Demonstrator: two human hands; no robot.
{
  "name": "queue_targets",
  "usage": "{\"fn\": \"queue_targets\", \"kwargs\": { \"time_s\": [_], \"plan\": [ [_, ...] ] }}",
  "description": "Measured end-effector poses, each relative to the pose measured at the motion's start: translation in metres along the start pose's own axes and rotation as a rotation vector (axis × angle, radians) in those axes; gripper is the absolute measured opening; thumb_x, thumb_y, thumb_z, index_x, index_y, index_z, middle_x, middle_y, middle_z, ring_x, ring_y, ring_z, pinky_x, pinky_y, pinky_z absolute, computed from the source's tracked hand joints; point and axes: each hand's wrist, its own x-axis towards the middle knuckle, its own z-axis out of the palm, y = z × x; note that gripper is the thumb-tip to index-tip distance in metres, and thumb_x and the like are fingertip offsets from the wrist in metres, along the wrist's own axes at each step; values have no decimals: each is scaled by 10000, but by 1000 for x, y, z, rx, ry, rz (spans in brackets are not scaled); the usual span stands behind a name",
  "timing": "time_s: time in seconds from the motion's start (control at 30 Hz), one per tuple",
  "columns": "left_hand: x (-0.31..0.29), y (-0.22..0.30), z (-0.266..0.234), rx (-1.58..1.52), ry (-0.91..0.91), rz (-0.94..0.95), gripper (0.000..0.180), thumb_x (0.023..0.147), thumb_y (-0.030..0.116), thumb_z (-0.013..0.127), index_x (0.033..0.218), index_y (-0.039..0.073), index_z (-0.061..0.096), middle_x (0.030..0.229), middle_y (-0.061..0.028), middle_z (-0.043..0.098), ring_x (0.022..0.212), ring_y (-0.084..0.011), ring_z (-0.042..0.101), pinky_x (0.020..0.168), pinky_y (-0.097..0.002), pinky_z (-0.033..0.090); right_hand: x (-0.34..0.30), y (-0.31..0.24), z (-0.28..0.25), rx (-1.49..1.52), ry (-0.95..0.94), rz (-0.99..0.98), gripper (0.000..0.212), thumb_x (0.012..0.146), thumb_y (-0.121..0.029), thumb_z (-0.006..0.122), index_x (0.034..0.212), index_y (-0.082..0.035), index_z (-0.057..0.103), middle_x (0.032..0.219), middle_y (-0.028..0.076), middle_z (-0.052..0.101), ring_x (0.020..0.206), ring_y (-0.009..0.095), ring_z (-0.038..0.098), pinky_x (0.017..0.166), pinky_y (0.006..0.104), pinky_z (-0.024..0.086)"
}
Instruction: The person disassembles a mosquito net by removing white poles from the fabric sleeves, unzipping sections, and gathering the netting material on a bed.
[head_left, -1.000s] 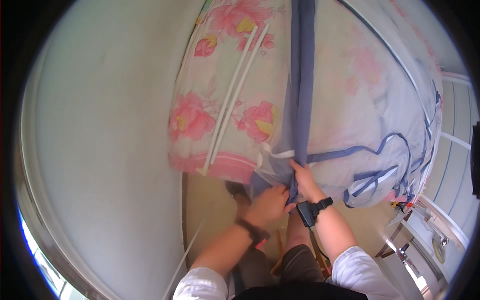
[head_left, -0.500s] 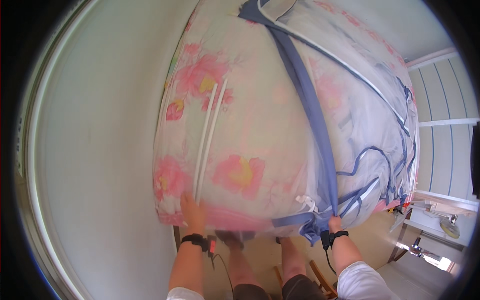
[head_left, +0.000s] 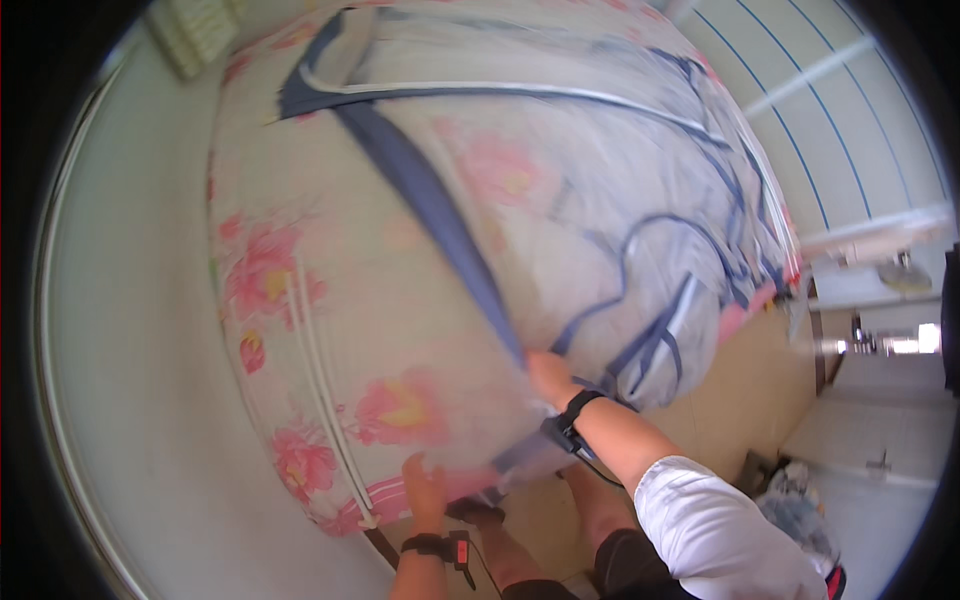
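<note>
A sheer white mosquito net [head_left: 640, 260] with blue trim lies loosely over a bed. My right hand [head_left: 548, 378] reaches over the near side of the bed, its fingers closed on the net's long blue band [head_left: 430, 205]. That band runs from the hand up to the far left. My left hand [head_left: 425, 487] is over the near edge of the bed, fingers apart, with nothing seen in it. To its left, two thin white rods [head_left: 325, 395] lie side by side on the bed, apart from the hand. Both hands are slightly blurred.
The bed has a pale sheet with pink flowers [head_left: 405, 408]. A plain wall [head_left: 130, 330] runs along the left. On the right stand a white panel with blue lines [head_left: 800, 110] and a fan [head_left: 905, 272]. A filled plastic bag [head_left: 795, 500] sits at the lower right.
My view has turned to the right. My right hand has moved forward over the bed along the blue band. My left hand, earlier at the rods' near end, is now apart from them.
</note>
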Motion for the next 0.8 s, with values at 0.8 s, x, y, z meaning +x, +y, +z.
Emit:
{"fn": "queue_targets", "kwargs": {
  "time_s": [0.8],
  "plan": [
    [154,124,-131,484,782,426,495,808,125,598,1233,-41,406,1272,-169,432,1189,-305,392,997,-371,311,-121,210,-24,-62,523,310,551,671,-65,641,1175,-82,419,1261,256,356,1093,414,410,844,443,413]
  ]
}}
